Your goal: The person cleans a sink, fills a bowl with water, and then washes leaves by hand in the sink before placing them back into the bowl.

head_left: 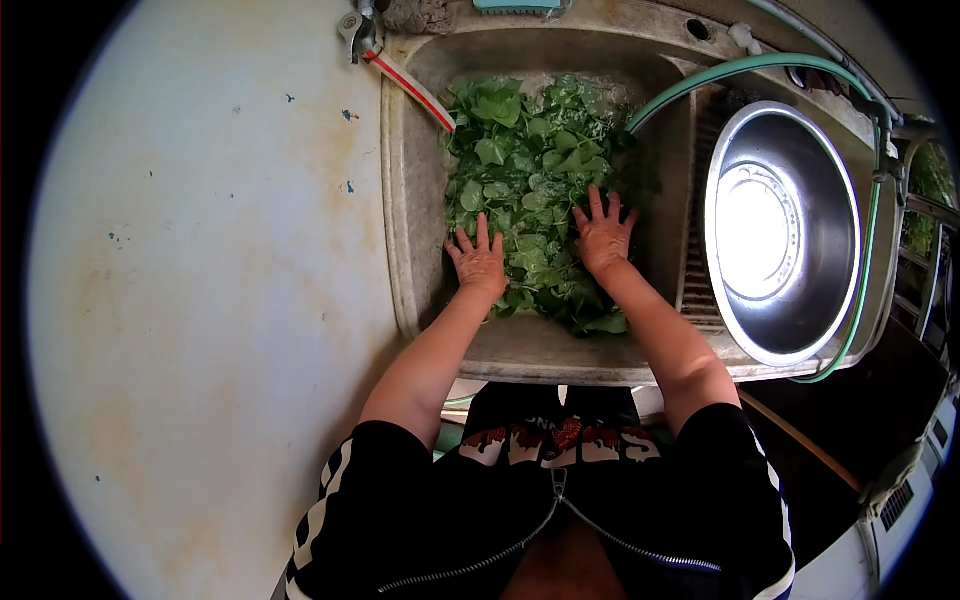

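Observation:
A thick layer of leafy greens (pixel 536 161), wet and with small bubbles on top, fills much of the basin of a stone-like sink (pixel 551 349). On its left side my left hand (pixel 480 262) presses flat against the leaves with fingers spread. My right hand (pixel 606 234) rests on the right side of the greens, fingers also apart. Neither hand grasps anything. From the tap at the upper left, a white hose with a red stripe (pixel 409 88) reaches the leaves. A green hose (pixel 697 79) bends down into the basin's upper right.
A large stainless steel basin (pixel 817 292) leans on the ribbed washboard part (pixel 697 300) at the right. The tap (pixel 351 34) stands at the upper left corner. A light blue brush (pixel 521 6) lies on the far rim. A stained white wall (pixel 225 225) borders the left side.

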`<state>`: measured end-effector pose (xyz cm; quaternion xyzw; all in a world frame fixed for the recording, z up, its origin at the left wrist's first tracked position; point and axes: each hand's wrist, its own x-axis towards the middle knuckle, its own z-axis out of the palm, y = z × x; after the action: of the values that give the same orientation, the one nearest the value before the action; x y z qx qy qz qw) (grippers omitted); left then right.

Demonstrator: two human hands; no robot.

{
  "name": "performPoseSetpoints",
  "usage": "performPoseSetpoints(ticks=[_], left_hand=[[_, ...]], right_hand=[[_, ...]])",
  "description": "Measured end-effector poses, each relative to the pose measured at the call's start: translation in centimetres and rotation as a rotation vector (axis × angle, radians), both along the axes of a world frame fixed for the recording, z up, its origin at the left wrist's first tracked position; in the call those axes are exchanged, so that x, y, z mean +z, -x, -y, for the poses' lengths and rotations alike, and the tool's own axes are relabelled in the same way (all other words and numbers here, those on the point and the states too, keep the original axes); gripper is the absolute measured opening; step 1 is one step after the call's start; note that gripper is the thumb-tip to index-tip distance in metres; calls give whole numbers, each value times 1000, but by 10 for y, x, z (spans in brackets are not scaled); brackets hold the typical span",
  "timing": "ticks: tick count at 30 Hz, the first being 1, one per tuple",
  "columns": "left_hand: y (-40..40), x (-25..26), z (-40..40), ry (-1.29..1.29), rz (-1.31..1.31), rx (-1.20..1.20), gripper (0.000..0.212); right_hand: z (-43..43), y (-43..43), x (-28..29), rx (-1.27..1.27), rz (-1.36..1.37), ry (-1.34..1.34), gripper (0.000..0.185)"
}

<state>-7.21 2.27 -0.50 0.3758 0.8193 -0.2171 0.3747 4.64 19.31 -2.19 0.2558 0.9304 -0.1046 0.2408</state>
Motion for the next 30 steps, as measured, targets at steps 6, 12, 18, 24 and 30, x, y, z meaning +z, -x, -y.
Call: performPoseSetpoints(ticks=[6,12,18,24,30], left_hand=[[-46,16,-9,-309,169,-235,74],[-35,-32,-20,-238,348,166,64],[61,-52,-13,-588,-143,533,41],[21,-11,-42,-721,-79,42,87],[4,-30,5,-314,96,-321,90]], right_hand=[[26,-37,25,-514,203,361,115],[41,-46,-67,-426,22,625,79],[-30,27,-36,-784,-663,185,45],[23,36,-4,-143,-285,136,66],[15,-35,-40,397,-116,-6,57]])
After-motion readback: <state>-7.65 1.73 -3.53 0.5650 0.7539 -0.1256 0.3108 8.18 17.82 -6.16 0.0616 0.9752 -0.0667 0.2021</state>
